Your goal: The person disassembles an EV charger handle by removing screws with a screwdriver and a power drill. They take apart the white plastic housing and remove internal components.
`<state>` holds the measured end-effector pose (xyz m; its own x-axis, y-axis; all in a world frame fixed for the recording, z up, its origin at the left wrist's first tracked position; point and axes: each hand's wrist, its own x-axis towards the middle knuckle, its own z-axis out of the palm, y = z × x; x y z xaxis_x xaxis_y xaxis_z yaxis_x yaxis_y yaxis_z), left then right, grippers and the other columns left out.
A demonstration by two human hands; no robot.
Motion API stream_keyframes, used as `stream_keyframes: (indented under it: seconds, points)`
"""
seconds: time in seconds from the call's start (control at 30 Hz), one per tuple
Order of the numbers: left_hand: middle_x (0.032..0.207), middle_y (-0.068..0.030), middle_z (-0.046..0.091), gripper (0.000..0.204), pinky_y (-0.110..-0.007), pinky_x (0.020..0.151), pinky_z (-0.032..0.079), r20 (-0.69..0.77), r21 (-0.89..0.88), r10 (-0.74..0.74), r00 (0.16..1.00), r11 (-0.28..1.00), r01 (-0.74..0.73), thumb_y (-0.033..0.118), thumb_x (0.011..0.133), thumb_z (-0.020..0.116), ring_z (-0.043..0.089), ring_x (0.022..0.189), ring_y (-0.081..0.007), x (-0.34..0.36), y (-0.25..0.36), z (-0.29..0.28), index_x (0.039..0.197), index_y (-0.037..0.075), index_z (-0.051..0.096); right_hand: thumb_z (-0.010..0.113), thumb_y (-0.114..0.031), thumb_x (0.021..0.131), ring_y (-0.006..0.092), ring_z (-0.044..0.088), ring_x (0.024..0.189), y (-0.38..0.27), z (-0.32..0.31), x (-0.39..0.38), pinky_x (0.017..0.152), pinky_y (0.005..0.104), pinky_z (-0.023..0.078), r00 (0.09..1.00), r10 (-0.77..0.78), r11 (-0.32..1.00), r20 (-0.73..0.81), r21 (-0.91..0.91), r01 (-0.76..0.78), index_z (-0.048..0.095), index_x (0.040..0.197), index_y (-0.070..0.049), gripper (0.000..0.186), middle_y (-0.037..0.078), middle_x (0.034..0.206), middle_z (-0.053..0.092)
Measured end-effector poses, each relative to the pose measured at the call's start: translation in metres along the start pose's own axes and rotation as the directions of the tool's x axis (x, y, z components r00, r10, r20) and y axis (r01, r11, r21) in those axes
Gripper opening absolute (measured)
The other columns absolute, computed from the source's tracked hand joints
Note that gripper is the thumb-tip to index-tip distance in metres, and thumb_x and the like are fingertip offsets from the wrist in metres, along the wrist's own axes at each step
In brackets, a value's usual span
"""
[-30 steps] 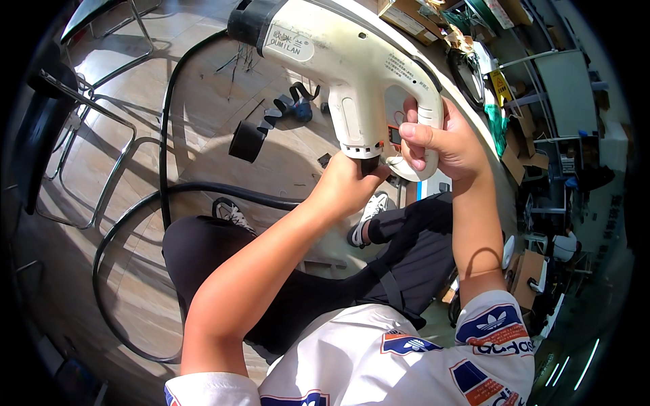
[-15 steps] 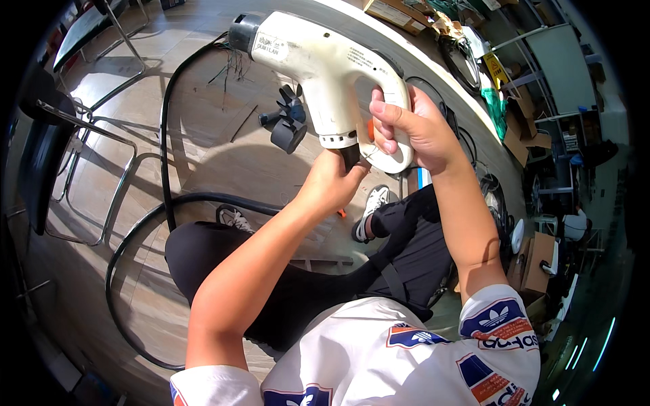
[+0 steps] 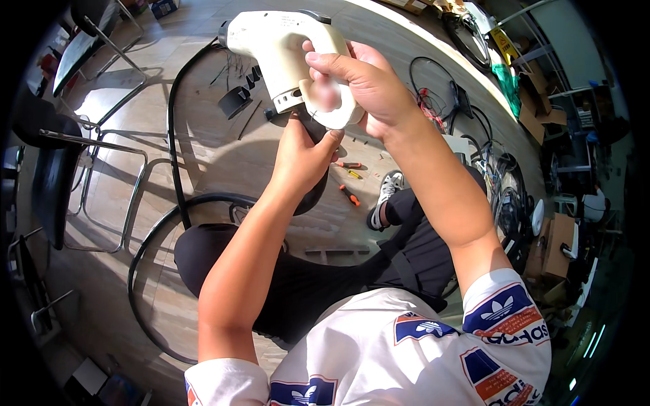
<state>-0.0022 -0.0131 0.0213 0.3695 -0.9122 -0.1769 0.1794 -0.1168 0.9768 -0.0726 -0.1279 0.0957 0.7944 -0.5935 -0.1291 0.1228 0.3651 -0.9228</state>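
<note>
A cream pistol-grip connector (image 3: 267, 40) with a black nose is held up at the upper middle. My right hand (image 3: 372, 91) is closed on its looped handle, thumb across the grip; part of the loop is blurred. My left hand (image 3: 305, 152) is closed around the thick black cable (image 3: 311, 196) at the connector's lower end. Beyond, on the tiled floor, lie a curved black plastic part (image 3: 235, 101), an orange-and-black screwdriver (image 3: 349, 195) and a smaller yellow tool (image 3: 353, 174).
Metal-framed chairs (image 3: 54, 189) stand at the left beside a looping black hose (image 3: 176, 115). Tangled cables (image 3: 504, 196) and cardboard boxes (image 3: 562, 243) crowd the right, where another person (image 3: 594, 203) is in the distance. My bent legs occupy the lower middle.
Both hands and the connector have moved upward in the picture and farther from my body, uncovering tools on the floor. Both grips are unchanged.
</note>
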Motion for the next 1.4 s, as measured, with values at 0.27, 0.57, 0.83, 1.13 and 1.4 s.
stream_keyframes:
  seconds: [0.27, 0.57, 0.83, 1.13, 1.4]
  points:
    - [0.094, -0.0129, 0.063, 0.078, -0.03, 0.063, 0.052, -0.08, -0.188, -0.017, 0.997, 0.982, 0.002, 0.011, 0.083, 0.077, 0.065, 0.071, -0.0179, -0.004, -0.008, 0.0, 0.139, -0.006, 0.026, 0.068, -0.012, 0.092, 0.0068, 0.053, 0.059, -0.001, 0.001, 0.005, 0.051, 0.0232, 0.046, 0.999, -0.024, 0.997, 0.027, 0.072, 0.022, 0.057, 0.108, -0.001, 0.022, 0.002, 0.077, 0.056]
    - [0.096, -0.0124, 0.065, 0.05, -0.029, 0.058, 0.056, -0.078, -0.145, 0.16, 0.984, 0.975, -0.17, 0.007, 0.078, 0.076, 0.066, 0.069, -0.0157, 0.007, -0.009, 0.005, 0.118, -0.004, 0.049, 0.071, -0.021, 0.091, 0.009, 0.055, 0.057, -0.003, -0.008, -0.007, 0.047, 0.0246, 0.049, 0.996, 0.025, 0.995, 0.085, -0.1, -0.017, 0.053, 0.105, 0.003, 0.033, 0.006, 0.076, 0.056]
    - [0.087, -0.0152, 0.067, 0.049, -0.031, 0.064, 0.056, -0.092, 0.048, 0.189, 0.978, 0.981, -0.186, 0.004, 0.076, 0.07, 0.068, 0.07, -0.0179, 0.006, -0.015, 0.011, 0.116, -0.008, 0.045, 0.074, -0.026, 0.089, 0.009, 0.055, 0.056, -0.021, -0.031, -0.011, 0.046, 0.0257, 0.05, 0.992, 0.125, 0.958, 0.004, -0.261, -0.12, 0.051, 0.104, 0.001, 0.038, 0.003, 0.074, 0.055]
    - [0.086, -0.0148, 0.068, 0.046, -0.031, 0.064, 0.056, -0.045, 0.227, 0.235, 0.971, 0.949, -0.219, 0.004, 0.078, 0.069, 0.071, 0.069, -0.0211, 0.005, -0.013, 0.01, 0.114, -0.008, 0.044, 0.071, -0.022, 0.091, 0.0064, 0.053, 0.051, -0.027, -0.05, -0.006, 0.045, 0.0252, 0.047, 0.966, 0.162, 0.969, 0.202, -0.216, -0.117, 0.054, 0.089, -0.005, 0.024, -0.002, 0.066, 0.052]
    - [0.091, -0.015, 0.068, 0.053, -0.03, 0.066, 0.056, -0.008, 0.208, 0.214, 0.977, 0.956, -0.207, 0.005, 0.079, 0.071, 0.071, 0.072, -0.0192, -0.001, -0.017, 0.01, 0.121, -0.007, 0.041, 0.072, -0.026, 0.092, 0.0064, 0.053, 0.053, -0.03, -0.033, -0.03, 0.048, 0.0238, 0.047, 0.987, 0.124, 0.969, 0.107, -0.228, -0.097, 0.055, 0.105, -0.003, 0.031, -0.002, 0.069, 0.053]
